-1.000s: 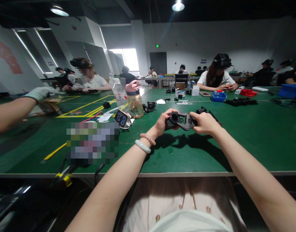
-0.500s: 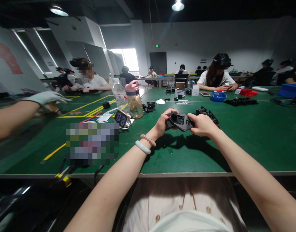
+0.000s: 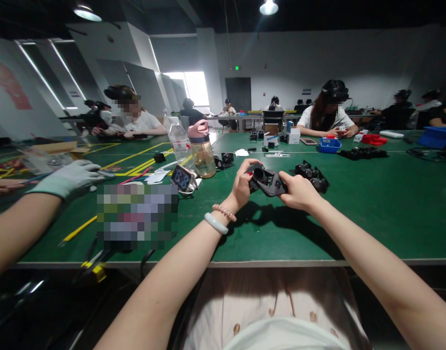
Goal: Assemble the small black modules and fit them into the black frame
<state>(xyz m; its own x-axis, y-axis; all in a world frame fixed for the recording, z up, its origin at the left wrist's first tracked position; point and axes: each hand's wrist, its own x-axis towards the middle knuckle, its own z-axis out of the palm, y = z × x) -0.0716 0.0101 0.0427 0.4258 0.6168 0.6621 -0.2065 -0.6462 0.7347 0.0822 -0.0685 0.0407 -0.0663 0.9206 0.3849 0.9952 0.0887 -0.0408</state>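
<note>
Above green desk (image 3: 263, 249), gripping black plastic part (image 3: 269, 190) w/ L hand (image 3: 241, 184) & R hand (image 3: 301, 191), fingers closed; just eased slightly L, so nearer gap from black gear (image 3: 310, 176) now visible. Can't tell if 1 pc or 2.

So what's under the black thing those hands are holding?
Below the black part you can see the green table with a dark shadow. The part, the left hand and the right hand cover some table, so what's there is hidden.
</note>
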